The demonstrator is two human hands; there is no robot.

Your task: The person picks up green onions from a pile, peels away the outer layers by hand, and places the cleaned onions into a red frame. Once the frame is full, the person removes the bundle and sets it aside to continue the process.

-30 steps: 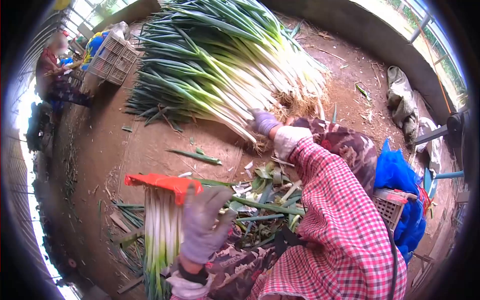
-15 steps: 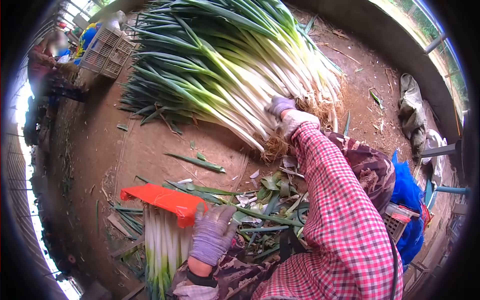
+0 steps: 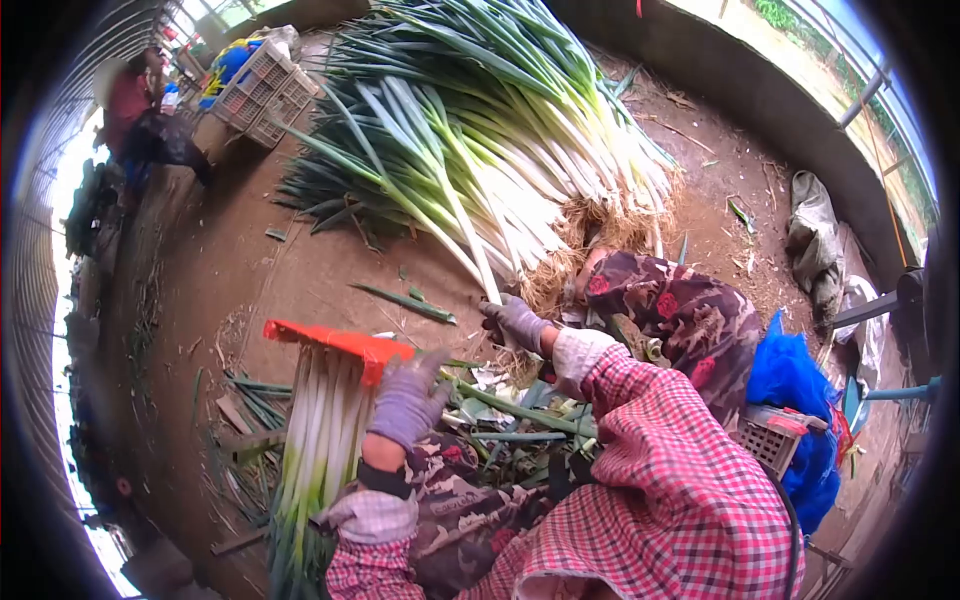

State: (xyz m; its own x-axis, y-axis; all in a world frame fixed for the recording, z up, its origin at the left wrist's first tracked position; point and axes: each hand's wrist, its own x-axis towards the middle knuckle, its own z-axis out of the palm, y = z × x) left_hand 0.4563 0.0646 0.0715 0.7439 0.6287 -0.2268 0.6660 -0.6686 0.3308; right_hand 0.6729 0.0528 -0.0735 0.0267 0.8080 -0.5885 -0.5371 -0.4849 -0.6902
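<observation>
My right hand (image 3: 518, 322), in a purple-grey glove, is closed round the white lower stalk of a long green onion (image 3: 462, 222), close to its roots. The onion's leaves reach up and left across a big pile of green onions (image 3: 560, 135), whose roots point toward me. My left hand (image 3: 408, 402), gloved the same way, is above my left knee with its fingers apart. Beside its fingertips is a bright orange-red sheet (image 3: 335, 338). Trimmed green onions (image 3: 318, 430) stick out below that sheet, white ends under it and green tops toward the bottom.
Cut leaves and peelings (image 3: 520, 425) litter the ground between my knees. Plastic crates (image 3: 265, 92) stand at upper left, near another person (image 3: 145, 115). On the right are blue netting (image 3: 795, 375), a small crate (image 3: 768, 440) and a grey cloth (image 3: 815, 240) by a low wall.
My right hand has drawn back toward me from the pile, bringing a green onion by its root end. My left hand has shifted slightly up, and the view has turned a little.
</observation>
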